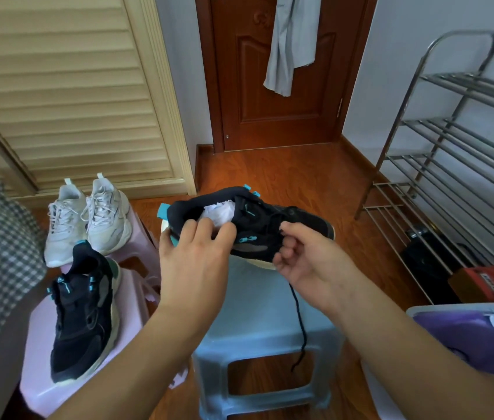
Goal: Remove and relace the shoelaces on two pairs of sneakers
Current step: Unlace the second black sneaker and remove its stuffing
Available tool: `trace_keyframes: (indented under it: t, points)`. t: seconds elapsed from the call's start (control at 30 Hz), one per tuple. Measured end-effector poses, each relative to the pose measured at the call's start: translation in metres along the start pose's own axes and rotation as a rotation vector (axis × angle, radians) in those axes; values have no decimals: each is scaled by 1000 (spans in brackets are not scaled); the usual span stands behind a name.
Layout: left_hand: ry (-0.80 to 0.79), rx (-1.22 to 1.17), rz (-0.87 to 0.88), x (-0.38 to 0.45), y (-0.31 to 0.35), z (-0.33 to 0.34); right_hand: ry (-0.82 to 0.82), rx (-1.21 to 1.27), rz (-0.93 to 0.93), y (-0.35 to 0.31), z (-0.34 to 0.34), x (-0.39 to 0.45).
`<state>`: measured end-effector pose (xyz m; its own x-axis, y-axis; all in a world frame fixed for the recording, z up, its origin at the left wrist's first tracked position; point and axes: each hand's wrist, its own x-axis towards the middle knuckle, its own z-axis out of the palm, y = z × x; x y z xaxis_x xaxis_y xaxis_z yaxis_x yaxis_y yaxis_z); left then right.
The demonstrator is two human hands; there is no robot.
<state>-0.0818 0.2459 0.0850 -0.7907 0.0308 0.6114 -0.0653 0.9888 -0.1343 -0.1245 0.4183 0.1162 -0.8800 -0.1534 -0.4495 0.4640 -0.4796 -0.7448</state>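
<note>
Black sneaker (pixel 251 228) held up above the blue stool (pixel 257 338), light with soft upper, best steadied at the heel collar where left hand (pixel 192 262) grips, right hand (pixel 306 256) pinching thin limp black lace (pixel 298 319) hanging toward the stool's front edge

Both forearms and hands (pixel 192 262) bare, no sleeves showing.

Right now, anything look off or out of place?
Nothing damaged or spilled. White paper stuffing sits inside the held black sneaker, and a black lace dangles from the right hand past the blue stool. Both fit relacing.
</note>
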Motion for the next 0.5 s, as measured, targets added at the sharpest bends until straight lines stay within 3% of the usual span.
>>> trace_keyframes:
  t: [0.07,0.17,0.27,0.37,0.5]
  points:
    - [11,-7,-10,0,0,0,-90,24,37,5,1,-3]
    - [-12,-30,-79,7,-12,2,-235,-248,30,10,-1,-11]
    - [-143,-88,-252,20,-49,13,-319,-458,1,2,-10,-17]
    - [-239,-176,-482,27,-102,28,-340,-404,-35,-16,-29,-16]
    - [-270,-144,-450,21,-116,35,-359,-71,-145,-26,-42,-2]
